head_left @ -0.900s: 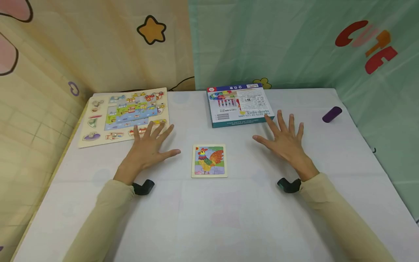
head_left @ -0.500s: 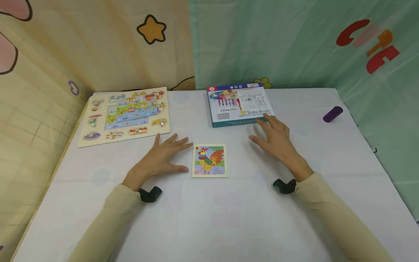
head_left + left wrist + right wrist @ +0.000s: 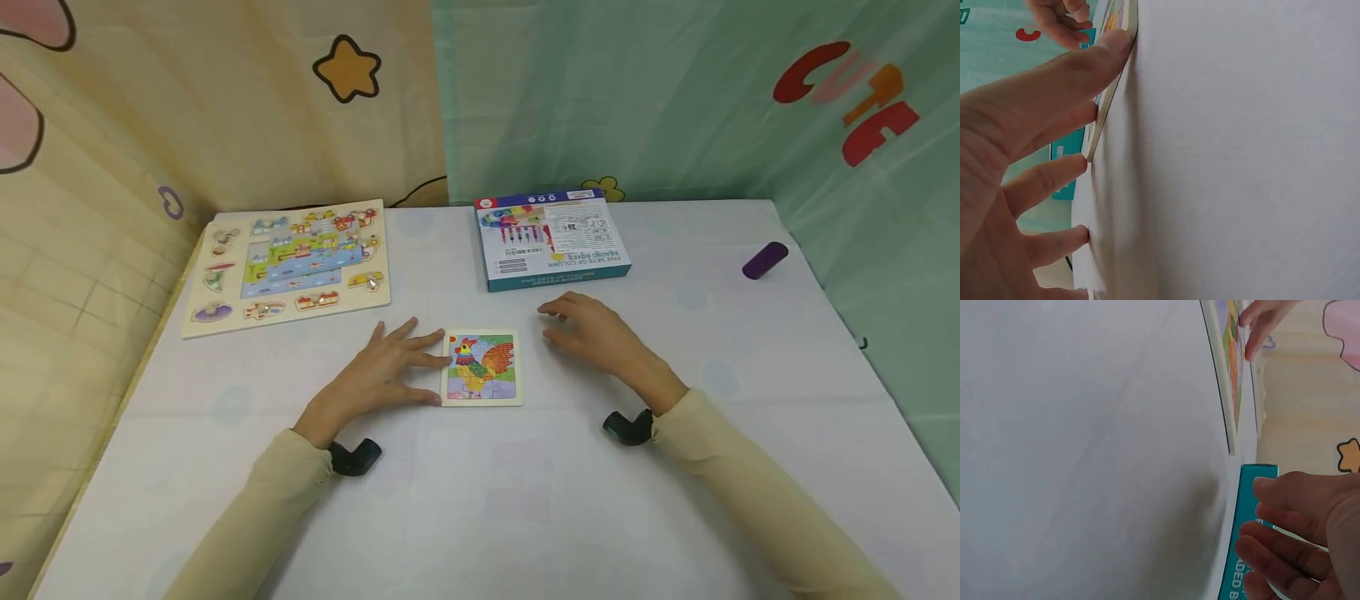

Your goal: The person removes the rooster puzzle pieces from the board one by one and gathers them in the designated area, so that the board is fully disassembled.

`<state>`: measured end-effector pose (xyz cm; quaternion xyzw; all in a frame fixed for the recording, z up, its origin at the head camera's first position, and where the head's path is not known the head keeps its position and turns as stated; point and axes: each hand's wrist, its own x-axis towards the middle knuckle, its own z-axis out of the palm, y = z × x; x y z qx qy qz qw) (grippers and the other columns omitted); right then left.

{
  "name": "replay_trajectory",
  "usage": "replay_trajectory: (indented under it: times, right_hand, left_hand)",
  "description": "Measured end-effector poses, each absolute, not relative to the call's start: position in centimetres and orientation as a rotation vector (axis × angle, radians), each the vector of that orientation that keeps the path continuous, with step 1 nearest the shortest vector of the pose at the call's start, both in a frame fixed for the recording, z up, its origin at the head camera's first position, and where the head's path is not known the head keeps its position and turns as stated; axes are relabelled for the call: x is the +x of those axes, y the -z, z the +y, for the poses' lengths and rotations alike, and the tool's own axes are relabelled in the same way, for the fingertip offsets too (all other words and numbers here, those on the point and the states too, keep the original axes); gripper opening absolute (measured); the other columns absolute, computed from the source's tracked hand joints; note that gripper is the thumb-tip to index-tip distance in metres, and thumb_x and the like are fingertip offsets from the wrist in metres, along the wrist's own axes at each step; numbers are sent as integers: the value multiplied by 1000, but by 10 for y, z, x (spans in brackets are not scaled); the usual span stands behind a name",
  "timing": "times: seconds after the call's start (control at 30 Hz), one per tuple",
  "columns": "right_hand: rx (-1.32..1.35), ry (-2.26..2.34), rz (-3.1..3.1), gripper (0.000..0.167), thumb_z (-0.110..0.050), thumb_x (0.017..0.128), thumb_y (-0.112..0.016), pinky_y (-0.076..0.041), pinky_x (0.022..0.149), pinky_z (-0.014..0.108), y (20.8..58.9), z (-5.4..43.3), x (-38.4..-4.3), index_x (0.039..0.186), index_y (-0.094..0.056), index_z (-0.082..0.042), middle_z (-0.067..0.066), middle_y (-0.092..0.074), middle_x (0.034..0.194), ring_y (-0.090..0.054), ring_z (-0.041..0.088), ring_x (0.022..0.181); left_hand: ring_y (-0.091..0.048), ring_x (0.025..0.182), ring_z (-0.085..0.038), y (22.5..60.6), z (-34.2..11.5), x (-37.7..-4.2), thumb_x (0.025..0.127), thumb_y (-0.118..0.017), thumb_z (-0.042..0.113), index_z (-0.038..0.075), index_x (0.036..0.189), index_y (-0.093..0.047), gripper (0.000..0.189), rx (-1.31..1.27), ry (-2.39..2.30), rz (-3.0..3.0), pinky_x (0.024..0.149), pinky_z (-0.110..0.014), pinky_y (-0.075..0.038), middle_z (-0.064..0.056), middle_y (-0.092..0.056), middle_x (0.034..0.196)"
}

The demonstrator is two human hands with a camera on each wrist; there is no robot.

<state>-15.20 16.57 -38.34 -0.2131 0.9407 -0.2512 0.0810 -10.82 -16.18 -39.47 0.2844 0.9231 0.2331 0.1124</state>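
Note:
A small square rooster jigsaw puzzle in a pale frame lies flat at the middle of the table. At its left edge is my left hand, fingers spread and nearly straight. In the left wrist view, the thumb touches the rim of the puzzle, with a fingertip at its corner. My right hand hovers to the right of the puzzle, apart from it. Its fingers are loosely bent and hold nothing, as the right wrist view shows. Part of the puzzle's left rim is hidden by the left fingers.
A large knob puzzle board lies at the back left. The flat box with a teal side is at the back, behind the right hand. Far right lies a purple cylinder. Fabric curtains hang along the table's edges.
My left hand has moved right and toward me, from beside the knob board to the rooster puzzle's edge. My right hand has come left and away from the box, its fingers bending. The puzzle stays put.

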Motion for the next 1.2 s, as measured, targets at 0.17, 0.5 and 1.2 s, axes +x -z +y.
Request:
replay_trajectory:
  times: [0.17,0.5,1.2]
  right_hand:
    - [-768,764,2725,37,-18,90,-73,-51,91,39,381,143,-149,125,-67,-7,5,-65,115,-58,22,103]
    - [-883,682,2618,42,-29,91,-72,-52,87,31,384,95,-148,127,-65,-10,3,-63,114,-56,16,95]
    - [-697,574,2564,33,-26,87,-77,-48,69,29,376,60,-162,113,-65,-10,1,-59,89,-54,18,82]
  left_hand:
    - [-19,145,-45,395,-157,-104,71,-87,38,21,126,-69,60,812,-698,2725,108,-73,-11,-5,-45,150]
    - [-19,145,-46,396,-152,-101,70,-87,40,20,123,-71,58,802,-727,2752,106,-75,-11,-6,-47,149]
    - [-24,141,-51,393,-149,-103,74,-85,43,21,115,-76,47,811,-713,2775,101,-79,-15,-9,-51,145]
